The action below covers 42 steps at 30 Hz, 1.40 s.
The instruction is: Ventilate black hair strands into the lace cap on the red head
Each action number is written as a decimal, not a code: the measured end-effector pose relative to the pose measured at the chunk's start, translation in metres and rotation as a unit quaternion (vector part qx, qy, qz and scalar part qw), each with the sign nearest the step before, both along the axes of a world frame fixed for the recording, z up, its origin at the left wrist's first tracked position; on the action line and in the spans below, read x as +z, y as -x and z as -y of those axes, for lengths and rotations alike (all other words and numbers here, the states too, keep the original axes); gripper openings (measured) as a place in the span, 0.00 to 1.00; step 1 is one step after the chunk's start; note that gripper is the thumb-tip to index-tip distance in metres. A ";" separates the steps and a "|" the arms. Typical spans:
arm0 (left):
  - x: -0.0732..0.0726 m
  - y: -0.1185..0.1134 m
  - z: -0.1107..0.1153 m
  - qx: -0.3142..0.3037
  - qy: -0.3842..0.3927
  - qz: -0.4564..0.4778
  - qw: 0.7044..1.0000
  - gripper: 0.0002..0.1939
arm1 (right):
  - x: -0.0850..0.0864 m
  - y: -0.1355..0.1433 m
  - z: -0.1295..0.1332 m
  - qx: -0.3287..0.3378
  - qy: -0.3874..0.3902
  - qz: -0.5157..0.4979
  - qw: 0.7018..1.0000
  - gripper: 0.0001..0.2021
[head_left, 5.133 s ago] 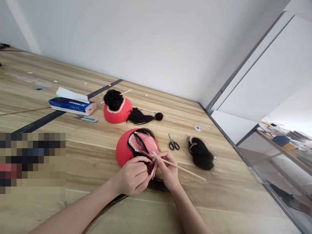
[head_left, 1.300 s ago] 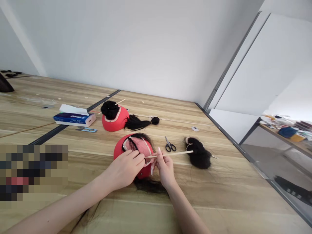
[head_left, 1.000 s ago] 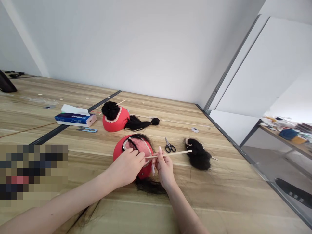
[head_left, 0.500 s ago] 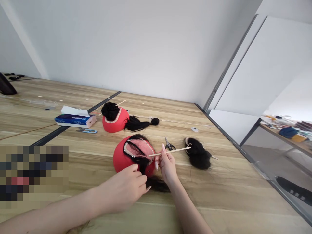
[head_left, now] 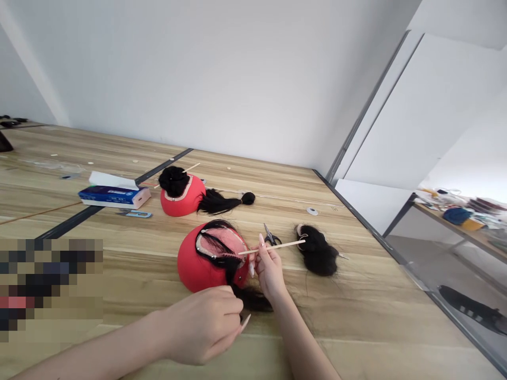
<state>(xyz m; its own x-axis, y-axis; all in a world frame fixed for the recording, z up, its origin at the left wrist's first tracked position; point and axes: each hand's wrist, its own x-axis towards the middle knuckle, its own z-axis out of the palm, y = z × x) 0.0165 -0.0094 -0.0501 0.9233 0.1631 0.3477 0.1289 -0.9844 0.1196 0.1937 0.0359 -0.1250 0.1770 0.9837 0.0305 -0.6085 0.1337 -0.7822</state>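
A red rounded form (head_left: 196, 266) lies on the table with a pink mesh cap (head_left: 227, 240) on it, edged in pale lace and held by pins. Black hair (head_left: 253, 300) is attached along the mesh and trails down to the table. Pinched between thumb and fingers of my right hand (head_left: 268, 266) is a thin wooden stick (head_left: 283, 245), its left end over the mesh edge. My left hand (head_left: 206, 323) is closed in front of the form, where a lock of the hair runs into its fingers; the grip itself is mostly hidden.
Behind my right hand lie scissors (head_left: 271, 236), with a black hairpiece (head_left: 319, 253) to the right. Farther back stands another red form (head_left: 184, 199) with bunched hair (head_left: 174, 181) and a tied ponytail (head_left: 225, 201). A tissue box (head_left: 113, 195) and a utility knife (head_left: 138, 214) are at left.
My left hand has moved down and slightly toward me, away from the mesh. The right hand still holds the stick at the mesh edge. The whole view has shifted slightly.
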 end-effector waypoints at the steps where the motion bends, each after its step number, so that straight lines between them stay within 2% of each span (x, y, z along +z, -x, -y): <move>1: 0.000 0.000 0.001 0.014 0.030 -0.007 0.999 0.13 | 0.000 0.000 0.000 -0.001 -0.002 0.000 1.000 0.19; 5: 0.001 -0.002 0.003 0.056 0.148 -0.045 0.986 0.15 | 0.000 -0.001 0.000 -0.002 -0.006 0.007 1.000 0.18; 9: 0.001 -0.005 0.004 0.077 0.201 -0.067 0.974 0.17 | 0.001 -0.002 0.000 -0.003 -0.009 0.016 1.000 0.17; 16: 0.000 -0.007 0.008 0.139 0.214 -0.085 0.963 0.17 | -0.001 -0.002 0.000 0.005 -0.014 0.027 1.000 0.16; 20: 0.003 -0.007 0.008 0.150 0.223 -0.090 0.959 0.18 | -0.001 -0.002 0.001 0.014 -0.012 0.027 0.999 0.14; 29: -0.001 0.000 0.011 0.164 0.233 -0.109 0.952 0.17 | -0.001 0.004 0.004 0.040 -0.007 0.002 0.999 0.14; 37: 0.001 -0.009 0.008 0.146 0.183 -0.074 0.970 0.18 | 0.005 0.004 0.005 0.032 0.002 0.003 0.999 0.16; 42: 0.005 -0.010 0.006 0.123 0.239 -0.096 0.958 0.16 | 0.006 0.003 0.005 0.046 0.010 0.007 0.999 0.16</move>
<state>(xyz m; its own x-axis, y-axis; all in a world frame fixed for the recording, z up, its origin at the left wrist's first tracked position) 0.0264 -0.0154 -0.0451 0.8757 0.4829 0.0065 0.4151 -0.7594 0.5010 0.1906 0.0309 -0.1188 0.0850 0.9963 0.0122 -0.6063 0.0614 -0.7928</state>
